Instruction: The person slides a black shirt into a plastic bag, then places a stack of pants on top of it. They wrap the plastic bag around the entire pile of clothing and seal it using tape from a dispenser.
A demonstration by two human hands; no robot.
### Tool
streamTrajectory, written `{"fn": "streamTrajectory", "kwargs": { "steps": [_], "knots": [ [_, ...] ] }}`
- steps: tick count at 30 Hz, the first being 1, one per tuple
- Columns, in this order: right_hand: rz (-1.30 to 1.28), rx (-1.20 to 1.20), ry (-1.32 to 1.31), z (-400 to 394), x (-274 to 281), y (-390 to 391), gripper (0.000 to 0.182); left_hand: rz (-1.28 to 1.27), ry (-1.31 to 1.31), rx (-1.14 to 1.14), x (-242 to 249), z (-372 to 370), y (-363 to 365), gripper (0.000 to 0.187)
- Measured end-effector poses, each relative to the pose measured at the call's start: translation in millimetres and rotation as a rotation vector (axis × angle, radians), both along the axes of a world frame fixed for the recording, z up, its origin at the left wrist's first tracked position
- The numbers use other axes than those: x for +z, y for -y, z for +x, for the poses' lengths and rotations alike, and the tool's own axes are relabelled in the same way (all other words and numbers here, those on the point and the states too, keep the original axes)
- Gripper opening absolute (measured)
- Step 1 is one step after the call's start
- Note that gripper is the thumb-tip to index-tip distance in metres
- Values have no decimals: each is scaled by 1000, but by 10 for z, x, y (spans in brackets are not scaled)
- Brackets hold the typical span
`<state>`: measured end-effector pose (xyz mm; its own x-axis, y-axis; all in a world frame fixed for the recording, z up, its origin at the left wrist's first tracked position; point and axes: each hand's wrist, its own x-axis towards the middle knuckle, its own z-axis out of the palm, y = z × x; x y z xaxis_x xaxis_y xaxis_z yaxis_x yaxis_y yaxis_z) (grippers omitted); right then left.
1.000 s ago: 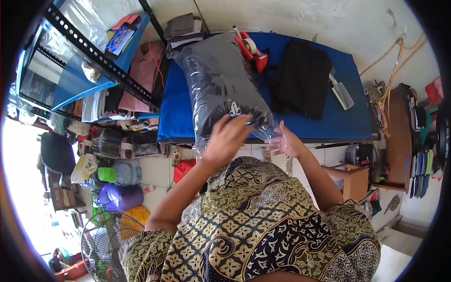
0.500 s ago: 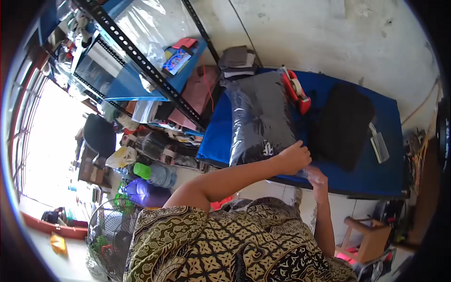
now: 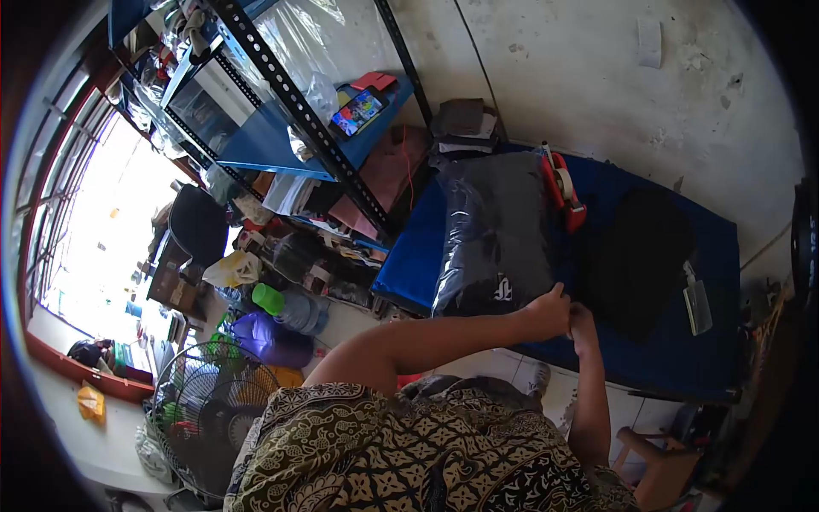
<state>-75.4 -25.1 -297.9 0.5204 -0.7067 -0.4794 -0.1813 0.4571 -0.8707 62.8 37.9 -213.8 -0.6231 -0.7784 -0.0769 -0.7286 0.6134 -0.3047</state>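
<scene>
A clear plastic bag (image 3: 456,230) holding a dark folded garment (image 3: 512,222) with a white letter print lies on the blue-covered table (image 3: 409,260). At the bag's near right corner, my left hand (image 3: 548,316) is closed, thumb raised. My right hand (image 3: 583,330) is closed right beside it, fingers nearly touching the left. The bag's edge seems pinched between them, though the fingers largely hide it. A red tape dispenser (image 3: 565,192) rests along the bag's right side. Further right is a black folded cloth (image 3: 640,256).
A small clear case (image 3: 697,303) lies near the table's right end. Folded clothes (image 3: 465,124) are stacked at the back corner. A metal shelf with a phone (image 3: 358,111) rises on the left. A fan (image 3: 213,427) and a wooden stool (image 3: 661,465) stand on the floor.
My hands have come closer together at the bag's corner; the clear plastic that showed between them is now mostly hidden. The whole view has shifted slightly, with the table lower and further right.
</scene>
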Motion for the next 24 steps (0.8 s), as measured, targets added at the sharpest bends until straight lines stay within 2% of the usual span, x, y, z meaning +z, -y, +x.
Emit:
{"fn": "streamTrajectory", "kwargs": {
  "steps": [4,6,7,8,10,11,12,13,15,16,18,19,21,22,24],
  "knots": [
    [-212,-119,-169,69,19,-57,14,-68,-41,-55,0,87,-70,11],
    [-907,-536,-55,87,-67,-223,25,-132,-106,-87,34,128,-121,11],
    [-913,-537,-56,74,15,-323,25,-137,-108,-89,-11,140,-117,11],
    [-987,-368,13,30,128,-438,26,-149,-161,-102,-87,160,-118,11],
    [-1053,-200,76,-80,5,-562,28,-159,-216,-119,-62,179,-141,11],
    [-918,-85,22,-164,-266,-530,28,-122,-155,-115,7,181,-157,12],
    [-783,30,-32,-186,-286,-504,29,-87,-94,-109,57,175,-154,13],
    [-787,31,-37,-210,-296,-437,29,-92,-99,-110,22,160,-141,13],
    [-575,152,91,-199,-247,-239,24,-95,-88,-30,-69,128,-124,16],
    [-573,156,90,-165,-324,-130,24,-93,-90,-26,-36,103,-119,16],
    [-125,127,473,-31,-428,94,22,-511,-25,114,15,44,-98,18],
    [-125,133,474,-1,-354,190,22,-513,-23,119,-24,9,-64,18],
    [-175,361,231,67,-137,423,20,-433,25,327,-132,-90,24,16],
    [-176,371,229,108,-117,608,20,-436,24,336,-103,-111,79,16],
    [-343,689,161,172,-121,998,23,-186,56,488,-29,-178,176,14]
  ]
}}
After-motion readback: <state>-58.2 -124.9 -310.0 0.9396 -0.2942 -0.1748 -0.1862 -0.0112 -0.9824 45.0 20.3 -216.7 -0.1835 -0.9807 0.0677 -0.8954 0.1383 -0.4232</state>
